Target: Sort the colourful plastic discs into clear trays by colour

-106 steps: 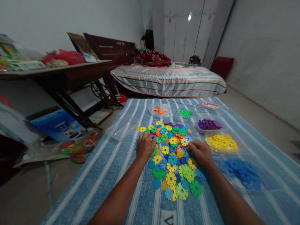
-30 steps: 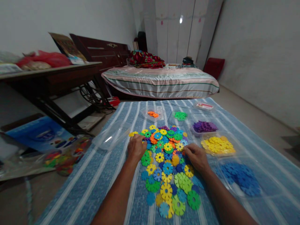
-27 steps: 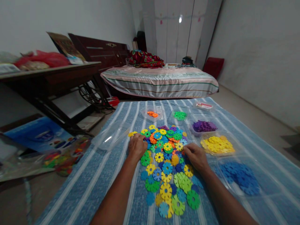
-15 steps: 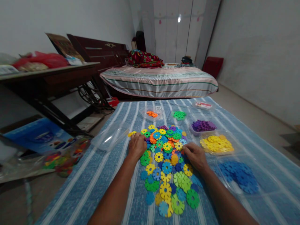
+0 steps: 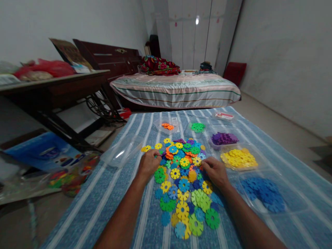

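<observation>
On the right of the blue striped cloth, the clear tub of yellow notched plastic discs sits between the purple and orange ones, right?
Not quite: in the head view, the clear plastic tub of yellow notched plastic discs sits between purple notched discs and blue notched discs, not orange ones. The right side of the blue striped cloth is correct.

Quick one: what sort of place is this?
Probably a home bedroom: a bed, what looks like a wardrobe behind it, and a treadle-style table at the picture's left.

Head-height view, forward and down.
</observation>
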`<state>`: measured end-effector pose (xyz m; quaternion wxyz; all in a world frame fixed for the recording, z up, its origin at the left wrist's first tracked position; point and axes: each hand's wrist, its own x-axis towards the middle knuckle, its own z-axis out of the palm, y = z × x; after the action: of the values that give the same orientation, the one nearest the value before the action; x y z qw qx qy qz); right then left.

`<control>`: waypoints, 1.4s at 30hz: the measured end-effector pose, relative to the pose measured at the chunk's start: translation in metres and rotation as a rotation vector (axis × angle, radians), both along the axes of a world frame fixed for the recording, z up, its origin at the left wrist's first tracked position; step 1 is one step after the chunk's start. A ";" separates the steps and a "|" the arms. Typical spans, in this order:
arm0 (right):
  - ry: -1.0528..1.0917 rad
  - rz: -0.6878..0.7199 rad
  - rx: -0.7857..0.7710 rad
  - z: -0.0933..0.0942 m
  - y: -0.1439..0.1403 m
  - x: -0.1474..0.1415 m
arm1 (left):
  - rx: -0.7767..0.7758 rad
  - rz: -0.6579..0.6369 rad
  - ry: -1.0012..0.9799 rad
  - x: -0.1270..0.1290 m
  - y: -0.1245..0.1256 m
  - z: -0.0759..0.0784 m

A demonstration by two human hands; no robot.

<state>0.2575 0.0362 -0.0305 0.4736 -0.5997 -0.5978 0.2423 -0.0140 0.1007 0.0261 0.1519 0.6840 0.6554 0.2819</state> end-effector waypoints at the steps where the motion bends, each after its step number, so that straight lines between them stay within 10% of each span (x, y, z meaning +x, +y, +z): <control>1: 0.000 -0.001 0.002 0.000 0.000 0.000 | -0.007 0.029 -0.080 0.000 -0.001 0.002; 11: 0.021 0.016 -0.024 -0.004 0.003 0.000 | -0.296 0.202 -0.894 0.019 -0.010 0.023; 18: -0.008 -0.002 0.021 -0.001 0.008 -0.003 | -0.404 0.067 -0.951 0.061 0.006 0.019; 26: 0.010 -0.010 0.012 -0.003 0.011 -0.005 | -0.349 -0.220 -0.978 0.169 0.044 0.040; 31: 0.016 -0.002 0.024 -0.004 0.012 -0.006 | -0.231 -0.305 -0.520 0.221 0.074 0.050; 37: 0.017 -0.018 0.020 -0.002 0.012 -0.007 | 0.001 -0.272 -0.055 0.219 0.083 0.047; 42: 0.018 -0.014 0.038 -0.005 0.014 -0.007 | 0.166 -0.563 0.125 0.226 0.071 0.032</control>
<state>0.2506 0.0504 -0.0351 0.4921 -0.5924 -0.5939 0.2329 0.2119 0.1717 0.0577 0.1271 0.8649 0.4229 0.2386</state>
